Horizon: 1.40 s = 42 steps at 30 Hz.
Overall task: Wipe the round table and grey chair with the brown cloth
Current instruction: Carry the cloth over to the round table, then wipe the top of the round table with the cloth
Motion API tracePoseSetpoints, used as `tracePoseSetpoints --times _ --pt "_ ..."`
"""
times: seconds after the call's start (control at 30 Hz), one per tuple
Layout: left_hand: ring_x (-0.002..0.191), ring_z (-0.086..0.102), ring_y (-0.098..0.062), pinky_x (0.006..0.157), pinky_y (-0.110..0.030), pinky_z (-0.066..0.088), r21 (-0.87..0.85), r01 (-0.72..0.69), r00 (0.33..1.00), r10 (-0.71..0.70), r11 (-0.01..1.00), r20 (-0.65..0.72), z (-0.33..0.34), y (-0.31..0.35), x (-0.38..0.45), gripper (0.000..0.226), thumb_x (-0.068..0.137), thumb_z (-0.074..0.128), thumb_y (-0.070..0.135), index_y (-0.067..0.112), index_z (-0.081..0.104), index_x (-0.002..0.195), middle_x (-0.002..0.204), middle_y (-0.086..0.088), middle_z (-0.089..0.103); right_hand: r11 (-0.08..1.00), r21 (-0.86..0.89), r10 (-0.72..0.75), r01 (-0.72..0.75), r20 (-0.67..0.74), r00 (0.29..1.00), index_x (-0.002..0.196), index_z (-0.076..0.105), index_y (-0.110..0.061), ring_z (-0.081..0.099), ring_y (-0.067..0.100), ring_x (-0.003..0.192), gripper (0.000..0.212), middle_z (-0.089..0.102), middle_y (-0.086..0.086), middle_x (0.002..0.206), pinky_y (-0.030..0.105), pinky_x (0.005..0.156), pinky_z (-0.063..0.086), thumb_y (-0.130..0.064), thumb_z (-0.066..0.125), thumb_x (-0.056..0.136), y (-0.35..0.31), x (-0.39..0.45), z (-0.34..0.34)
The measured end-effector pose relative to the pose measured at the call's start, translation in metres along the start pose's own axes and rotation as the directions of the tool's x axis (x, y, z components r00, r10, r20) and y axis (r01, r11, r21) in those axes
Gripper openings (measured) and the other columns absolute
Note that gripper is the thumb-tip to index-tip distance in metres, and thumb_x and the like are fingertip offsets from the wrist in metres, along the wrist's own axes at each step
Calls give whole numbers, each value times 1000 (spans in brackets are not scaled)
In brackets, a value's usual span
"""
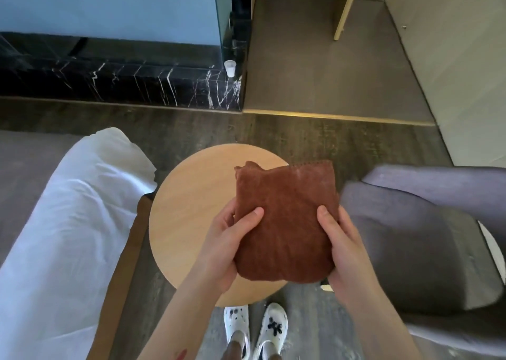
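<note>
Both hands hold folded brown terry cloth (284, 223) above round light-wood table (191, 209).
Left hand (227, 244) grips cloth's left edge, right hand (345, 253) its right edge, thumbs on top, cloth lifted off the tabletop. Grey upholstered chair (410, 236) just right of table; white-sheeted bed (68, 223) on left.

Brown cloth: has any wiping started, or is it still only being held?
Nothing looks wiped yet. The folded brown cloth is gripped by the left hand and right hand, apparently held above the round light-wood table rather than pressed to it. In hand: readying the cloth. Left: the whole tabletop, then the grey upholstered chair on the right, which the cloth has not reached.
</note>
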<state>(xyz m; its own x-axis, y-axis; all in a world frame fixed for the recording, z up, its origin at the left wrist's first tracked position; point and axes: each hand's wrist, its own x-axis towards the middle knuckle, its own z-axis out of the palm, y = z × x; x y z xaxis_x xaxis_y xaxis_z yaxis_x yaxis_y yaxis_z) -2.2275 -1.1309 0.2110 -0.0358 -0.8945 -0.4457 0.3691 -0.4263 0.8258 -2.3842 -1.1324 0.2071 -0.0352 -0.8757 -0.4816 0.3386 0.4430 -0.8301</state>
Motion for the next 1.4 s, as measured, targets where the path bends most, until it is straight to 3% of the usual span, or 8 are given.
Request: tracePoseSetpoints --times 0.5,0.83,0.93,1.03,1.17,1.27,1.33,1.4 --pt "86 70 -12 72 -24 58 -5 179 977 -178 984 -117 -88 -177 114 26 65 63 21 27 69 90 88 5 76 968 -211 102 -138 -174 979 85 64 -52 64 -5 86 18 69 -26 90 18 73 52 -36 60 76 185 117 -50" --pt "99 60 -11 77 -4 42 613 136 987 -54 779 -151 -111 -276 168 43 87 55 9 22 51 128 105 9 63 849 -483 121 -212 -212 970 109 46 -37 62 10 94 26 65 -8 98 28 83 50 -22 54 89 283 167 -53" --pt "82 58 -14 66 -13 42 616 152 978 -208 773 20 -99 -275 175 33 85 45 15 27 57 113 88 6 63 872 -439 164 -214 -149 975 111 32 -34 57 -18 74 36 57 -16 93 2 64 43 -23 56 88 279 180 -49" --pt "71 51 -19 66 -29 40 389 324 896 -412 863 167 -105 -264 187 38 67 40 11 11 65 97 76 -8 57 853 -462 193 -241 -150 970 111 29 -25 56 -15 63 49 56 -15 83 4 56 43 -23 67 80 274 191 -55" --pt "87 64 -9 91 -35 46 445 263 955 -295 856 4 -117 -268 207 40 79 36 -9 12 71 81 81 7 72 766 -604 126 -219 -194 973 119 30 -23 57 2 69 52 55 -15 78 14 56 45 -17 64 81 273 201 -61" --pt "134 36 -24 113 -33 22 903 81 995 23 422 -100 -135 -297 227 46 83 39 -1 12 56 124 137 -7 53 734 -639 -14 -231 -354 935 119 32 -29 60 27 75 46 57 -5 78 40 66 51 -19 57 82 279 198 -67" --pt "146 3 -24 118 -45 2 986 102 995 -23 132 -100 -149 -320 234 54 93 34 16 21 23 146 158 -2 15 766 -600 -70 -231 -435 898 110 36 -32 61 29 82 35 60 1 87 45 69 53 -22 55 83 283 195 -73" --pt "146 5 -29 113 -56 3 998 57 998 -25 -26 -58 -156 -342 237 56 92 23 34 26 16 147 158 -5 12 715 -666 -97 -213 -396 913 112 41 -22 58 26 90 30 54 4 106 39 73 48 -25 54 85 292 197 -78"
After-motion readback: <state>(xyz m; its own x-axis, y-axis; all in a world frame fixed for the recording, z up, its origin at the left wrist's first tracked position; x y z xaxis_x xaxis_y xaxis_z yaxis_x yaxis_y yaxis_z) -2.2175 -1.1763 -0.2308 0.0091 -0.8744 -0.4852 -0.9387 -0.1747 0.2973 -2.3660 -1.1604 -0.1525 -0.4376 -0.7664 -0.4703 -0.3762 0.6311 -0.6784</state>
